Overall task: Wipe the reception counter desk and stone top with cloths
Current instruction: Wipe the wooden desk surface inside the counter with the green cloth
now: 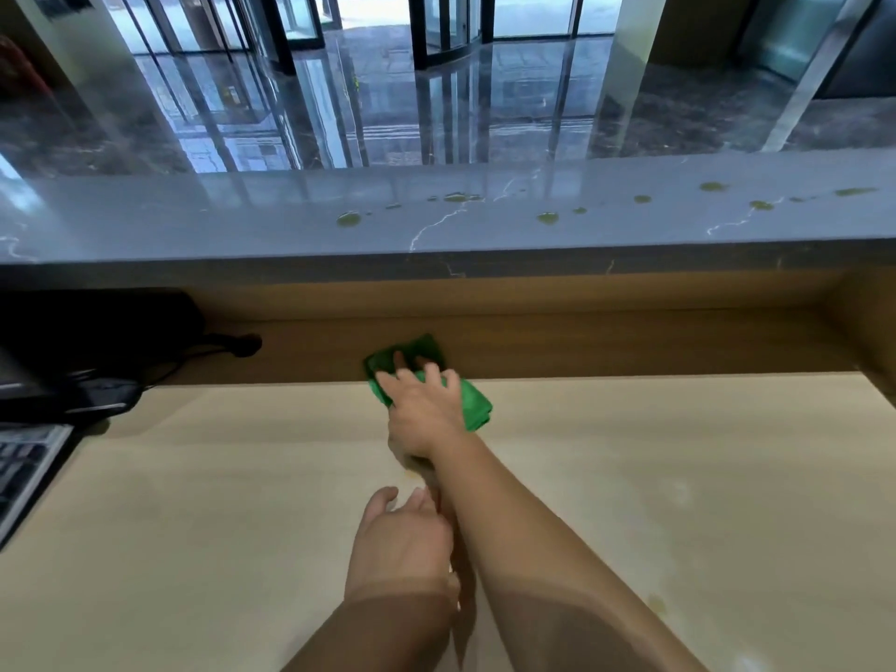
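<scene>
A folded green cloth (472, 402) lies at the back of the pale wooden desk (679, 502), against the brown back panel. My right hand (424, 412) presses on it with spread, straight fingers. My left hand (400, 540) hovers low over the desk nearer to me, fingers relaxed, holding nothing. Above the desk runs the grey stone top (242, 225), which carries several greenish spill spots (349, 218) along its middle and right. A faint yellowish stain (657, 601) marks the desk at the right.
A black device with cables (97, 341) sits at the desk's back left. A keyboard (24, 468) lies at the left edge. Beyond the stone top are a glossy lobby floor and glass doors.
</scene>
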Demonstrator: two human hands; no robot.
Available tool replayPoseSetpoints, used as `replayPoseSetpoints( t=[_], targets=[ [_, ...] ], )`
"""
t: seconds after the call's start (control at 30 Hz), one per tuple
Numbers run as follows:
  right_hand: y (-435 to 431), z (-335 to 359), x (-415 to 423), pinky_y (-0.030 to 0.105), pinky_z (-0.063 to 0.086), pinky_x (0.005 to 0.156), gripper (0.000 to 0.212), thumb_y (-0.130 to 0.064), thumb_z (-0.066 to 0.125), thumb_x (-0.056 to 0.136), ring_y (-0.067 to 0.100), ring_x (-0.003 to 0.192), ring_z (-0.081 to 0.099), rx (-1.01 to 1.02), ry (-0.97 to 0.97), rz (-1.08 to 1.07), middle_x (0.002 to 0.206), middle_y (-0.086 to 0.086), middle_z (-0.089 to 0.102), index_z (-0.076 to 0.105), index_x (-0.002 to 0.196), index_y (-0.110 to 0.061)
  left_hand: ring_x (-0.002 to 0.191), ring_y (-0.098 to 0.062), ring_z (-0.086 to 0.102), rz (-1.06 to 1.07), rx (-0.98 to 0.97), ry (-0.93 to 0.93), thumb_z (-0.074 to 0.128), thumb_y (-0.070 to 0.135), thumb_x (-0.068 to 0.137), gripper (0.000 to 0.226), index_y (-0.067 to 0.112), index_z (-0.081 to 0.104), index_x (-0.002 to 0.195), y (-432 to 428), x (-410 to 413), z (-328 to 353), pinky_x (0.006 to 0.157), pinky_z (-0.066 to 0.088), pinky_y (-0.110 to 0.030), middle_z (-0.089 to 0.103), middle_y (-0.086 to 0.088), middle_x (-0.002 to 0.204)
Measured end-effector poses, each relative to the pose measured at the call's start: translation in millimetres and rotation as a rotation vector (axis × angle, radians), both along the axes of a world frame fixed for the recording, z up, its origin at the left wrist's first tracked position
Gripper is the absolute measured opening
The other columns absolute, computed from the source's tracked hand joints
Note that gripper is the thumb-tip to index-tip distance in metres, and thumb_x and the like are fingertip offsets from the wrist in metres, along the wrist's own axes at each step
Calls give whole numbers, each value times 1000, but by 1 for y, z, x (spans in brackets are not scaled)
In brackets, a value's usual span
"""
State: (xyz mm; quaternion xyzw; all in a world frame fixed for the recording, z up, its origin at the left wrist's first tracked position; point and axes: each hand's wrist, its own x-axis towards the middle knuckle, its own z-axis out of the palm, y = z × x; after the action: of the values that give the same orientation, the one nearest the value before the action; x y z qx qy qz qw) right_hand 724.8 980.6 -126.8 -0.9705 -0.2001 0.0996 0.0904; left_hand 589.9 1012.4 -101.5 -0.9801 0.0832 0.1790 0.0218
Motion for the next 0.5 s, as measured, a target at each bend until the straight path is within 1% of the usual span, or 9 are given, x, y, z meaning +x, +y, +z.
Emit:
replayPoseSetpoints(
  t=[0.03,0.07,0.17,0.27,0.4,0.5],
  targets=[
    [2,-3,-3,47,17,111,73,-15,55,86,30,141,19,-10,-10,48,157,-2,24,24,149,-33,126,-12,44,8,2,-6,54,35,87,54,21,43,138,-2,0,2,118,7,-31,47,0,138],
    [-4,-4,-3,45,18,111,74,-15,53,88,29,141,18,-23,-16,80,159,-2,20,21,151,-35,126,-13,45,9,11,-6,53,37,88,54,20,43,138,-3,1,3,118,8,-32,47,-1,139],
    [-45,-2,3,42,20,109,65,-18,42,94,27,142,19,-35,-12,78,160,-3,19,20,152,-38,139,-13,33,-21,58,1,50,46,91,69,14,29,148,-2,1,2,120,4,-35,28,-4,157],
    [-108,1,5,42,23,107,56,-20,35,97,28,140,22,-50,-21,-92,159,-2,23,24,149,-38,143,-13,29,-24,48,2,49,48,92,72,13,25,150,-1,-2,1,120,2,-35,21,-4,160],
    [-202,1,0,42,23,110,51,-21,35,97,28,142,20,-86,-24,-376,159,0,22,30,146,-34,138,-14,37,-16,34,-35,49,51,91,69,16,30,148,0,-4,0,120,3,-35,25,-2,159],
    [-236,0,-6,44,19,112,51,-22,34,99,27,145,15,-75,-26,-572,160,1,21,28,149,-33,139,-14,37,-12,27,-54,50,51,91,70,16,30,148,0,-5,-2,120,2,-36,26,-2,159]
  ],
)
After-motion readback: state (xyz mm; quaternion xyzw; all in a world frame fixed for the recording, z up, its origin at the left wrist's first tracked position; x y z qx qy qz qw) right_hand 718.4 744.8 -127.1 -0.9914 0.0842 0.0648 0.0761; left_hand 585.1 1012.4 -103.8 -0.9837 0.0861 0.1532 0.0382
